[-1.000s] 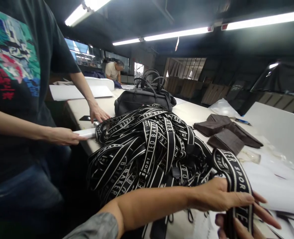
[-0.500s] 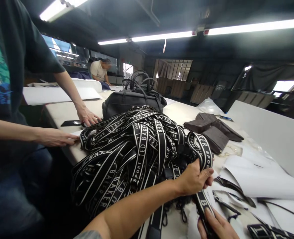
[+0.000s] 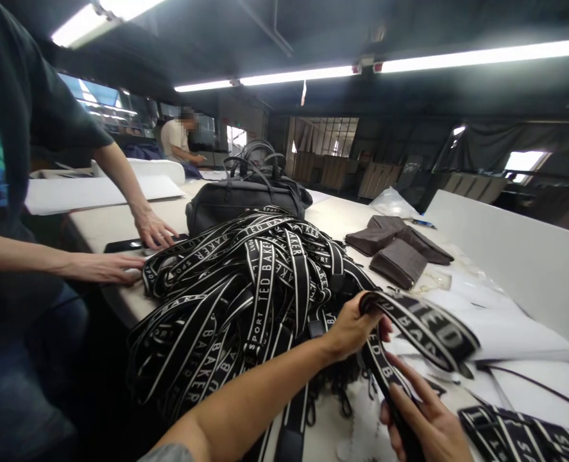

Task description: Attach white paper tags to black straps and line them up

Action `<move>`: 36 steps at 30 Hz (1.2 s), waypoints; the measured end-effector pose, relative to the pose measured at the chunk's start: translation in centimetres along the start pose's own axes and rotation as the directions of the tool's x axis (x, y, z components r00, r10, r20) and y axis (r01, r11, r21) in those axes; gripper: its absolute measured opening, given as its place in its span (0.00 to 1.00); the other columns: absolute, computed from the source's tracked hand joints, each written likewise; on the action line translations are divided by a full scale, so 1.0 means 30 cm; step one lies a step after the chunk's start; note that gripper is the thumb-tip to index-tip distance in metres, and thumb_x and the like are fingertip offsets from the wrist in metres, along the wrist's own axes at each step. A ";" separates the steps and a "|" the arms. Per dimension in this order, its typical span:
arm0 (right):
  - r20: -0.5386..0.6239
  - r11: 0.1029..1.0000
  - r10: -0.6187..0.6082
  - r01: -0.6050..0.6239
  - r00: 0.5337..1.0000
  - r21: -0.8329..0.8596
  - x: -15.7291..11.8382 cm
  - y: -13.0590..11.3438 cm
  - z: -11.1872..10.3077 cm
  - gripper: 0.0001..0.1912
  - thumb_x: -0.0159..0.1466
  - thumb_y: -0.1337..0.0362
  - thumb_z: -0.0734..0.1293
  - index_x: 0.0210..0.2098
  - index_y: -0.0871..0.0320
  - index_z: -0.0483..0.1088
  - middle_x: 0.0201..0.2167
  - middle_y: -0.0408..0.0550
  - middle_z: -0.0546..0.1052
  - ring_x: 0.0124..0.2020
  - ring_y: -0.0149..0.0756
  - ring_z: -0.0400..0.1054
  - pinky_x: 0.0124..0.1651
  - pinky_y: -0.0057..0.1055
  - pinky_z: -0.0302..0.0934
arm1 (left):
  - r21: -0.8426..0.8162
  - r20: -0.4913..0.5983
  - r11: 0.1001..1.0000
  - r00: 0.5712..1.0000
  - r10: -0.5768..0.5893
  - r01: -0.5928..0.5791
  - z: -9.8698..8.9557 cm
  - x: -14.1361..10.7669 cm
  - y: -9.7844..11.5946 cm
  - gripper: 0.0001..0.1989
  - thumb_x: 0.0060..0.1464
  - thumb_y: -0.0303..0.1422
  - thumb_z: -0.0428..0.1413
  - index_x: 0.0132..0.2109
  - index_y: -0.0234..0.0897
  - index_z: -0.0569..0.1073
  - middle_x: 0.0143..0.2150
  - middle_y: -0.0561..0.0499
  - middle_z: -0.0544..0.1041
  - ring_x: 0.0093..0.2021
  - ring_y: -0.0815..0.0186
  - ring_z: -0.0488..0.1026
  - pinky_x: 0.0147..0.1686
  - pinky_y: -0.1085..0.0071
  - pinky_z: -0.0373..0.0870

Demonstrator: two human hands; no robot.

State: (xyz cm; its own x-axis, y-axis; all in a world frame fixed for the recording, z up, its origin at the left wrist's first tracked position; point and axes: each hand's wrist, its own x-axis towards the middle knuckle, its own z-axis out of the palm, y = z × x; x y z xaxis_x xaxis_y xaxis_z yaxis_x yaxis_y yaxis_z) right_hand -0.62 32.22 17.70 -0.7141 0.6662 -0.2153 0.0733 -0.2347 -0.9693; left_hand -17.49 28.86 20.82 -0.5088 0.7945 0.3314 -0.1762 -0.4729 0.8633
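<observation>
Our left grip (image 3: 354, 328) is closed on a lettered strap (image 3: 378, 353), just right of the strap pile (image 3: 265, 276), with a blurred loop of it hanging out to the right. Our right grip (image 3: 428, 417) pinches the same strap lower down, nearer us than the pile. Right of the pile, at the near edge of our view, lie folded straps (image 3: 529, 436); white sheets (image 3: 510, 327) spread beyond them. Brown pouches (image 3: 399, 262) lie heaped right of the pile; we cannot tell what they hold. Past them sits a clear plastic bag (image 3: 394, 202), its contents unclear to us. Behind the pile stands a black bag (image 3: 240, 202), handles up, its inside hidden. At the pile's left end, a co-worker's hands (image 3: 154, 228) rest on the surface (image 3: 106, 221).
</observation>
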 end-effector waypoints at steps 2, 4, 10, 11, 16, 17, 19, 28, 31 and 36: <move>0.003 0.998 -0.029 0.029 1.000 0.048 -0.012 -0.013 0.008 0.39 0.51 0.45 0.76 0.55 0.59 0.66 0.21 0.46 0.74 0.15 0.30 0.64 0.17 0.21 0.57 | -0.119 -0.019 0.989 0.996 -0.086 0.083 -0.005 0.006 -0.002 0.27 0.51 0.49 0.63 0.48 0.31 0.71 0.28 0.49 0.74 0.25 0.65 0.71 0.29 0.69 0.69; 0.028 0.994 -0.015 0.012 0.999 0.105 -0.012 -0.031 0.014 0.42 0.54 0.47 0.76 0.60 0.59 0.61 0.22 0.45 0.74 0.16 0.28 0.64 0.17 0.19 0.57 | -0.187 -0.039 0.974 0.990 -0.133 0.124 -0.014 0.013 -0.002 0.26 0.54 0.49 0.61 0.50 0.32 0.70 0.30 0.48 0.74 0.26 0.65 0.72 0.28 0.69 0.70; 0.207 0.937 -0.047 -0.028 0.977 0.349 0.049 -0.072 -0.003 0.36 0.61 0.53 0.72 0.62 0.63 0.60 0.24 0.49 0.75 0.18 0.27 0.65 0.19 0.18 0.59 | -0.386 -0.064 0.901 0.968 -0.242 0.199 -0.052 0.067 0.029 0.13 0.66 0.37 0.50 0.48 0.31 0.71 0.31 0.49 0.74 0.29 0.68 0.74 0.34 0.71 0.74; 0.224 0.926 -0.054 -0.035 0.973 0.375 0.057 -0.071 -0.007 0.34 0.62 0.54 0.71 0.61 0.63 0.60 0.24 0.49 0.76 0.18 0.27 0.66 0.19 0.18 0.60 | -0.402 -0.077 0.893 0.965 -0.251 0.200 -0.055 0.075 0.036 0.13 0.67 0.36 0.47 0.48 0.31 0.71 0.31 0.48 0.74 0.29 0.67 0.74 0.35 0.71 0.75; 0.241 0.911 -0.041 -0.063 0.970 0.408 0.056 -0.032 -0.019 0.22 0.69 0.53 0.62 0.57 0.61 0.61 0.25 0.50 0.76 0.19 0.30 0.68 0.20 0.20 0.63 | -0.402 -0.064 0.887 0.960 -0.273 0.225 -0.042 0.069 0.049 0.16 0.68 0.35 0.44 0.47 0.30 0.73 0.31 0.47 0.74 0.30 0.67 0.74 0.36 0.69 0.76; 0.238 0.915 -0.030 -0.069 0.971 0.397 0.053 -0.024 -0.022 0.21 0.70 0.53 0.61 0.55 0.60 0.61 0.25 0.50 0.76 0.19 0.31 0.69 0.20 0.21 0.63 | -0.392 -0.056 0.890 0.960 -0.274 0.231 -0.037 0.064 0.049 0.16 0.68 0.35 0.44 0.47 0.30 0.73 0.31 0.47 0.74 0.30 0.66 0.75 0.36 0.69 0.77; 0.223 0.925 0.008 -0.092 0.975 0.368 0.049 -0.013 -0.029 0.18 0.70 0.52 0.59 0.52 0.58 0.61 0.25 0.50 0.76 0.19 0.33 0.70 0.20 0.22 0.64 | -0.379 -0.046 0.894 0.960 -0.275 0.238 -0.028 0.058 0.047 0.17 0.68 0.35 0.43 0.47 0.31 0.73 0.31 0.47 0.74 0.30 0.66 0.75 0.36 0.69 0.77; 0.203 0.939 -0.039 -0.034 0.979 0.343 0.033 -0.029 -0.030 0.20 0.72 0.54 0.55 0.57 0.60 0.57 0.27 0.52 0.77 0.22 0.35 0.73 0.24 0.25 0.67 | -0.393 -0.096 0.896 0.960 -0.263 0.206 -0.029 0.069 0.053 0.18 0.69 0.36 0.41 0.46 0.31 0.73 0.31 0.48 0.75 0.30 0.68 0.74 0.38 0.70 0.76; 0.245 0.939 -0.055 -0.034 0.968 0.343 0.032 -0.027 -0.032 0.23 0.71 0.52 0.57 0.58 0.61 0.58 0.28 0.52 0.77 0.23 0.35 0.73 0.24 0.24 0.67 | -0.378 -0.088 0.901 0.961 -0.261 0.210 -0.035 0.067 0.043 0.18 0.69 0.37 0.42 0.47 0.31 0.73 0.32 0.48 0.75 0.30 0.67 0.75 0.38 0.70 0.76; 0.236 0.949 -0.077 -0.002 0.969 0.316 0.034 -0.024 -0.038 0.29 0.65 0.50 0.68 0.59 0.55 0.56 0.29 0.48 0.78 0.22 0.32 0.72 0.22 0.21 0.66 | -0.371 -0.072 0.893 0.951 -0.301 0.254 -0.024 0.054 0.032 0.16 0.67 0.38 0.48 0.45 0.28 0.74 0.33 0.46 0.75 0.32 0.67 0.75 0.39 0.70 0.76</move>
State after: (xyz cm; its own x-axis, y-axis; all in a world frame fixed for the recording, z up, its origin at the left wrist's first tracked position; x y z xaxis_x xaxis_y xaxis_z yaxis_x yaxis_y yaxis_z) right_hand -0.61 33.88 18.05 -0.8617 0.4962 -0.1061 -0.1491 -0.4476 -0.8817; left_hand -19.10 29.41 21.92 -0.4915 0.8704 0.0283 -0.5997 -0.3618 0.7137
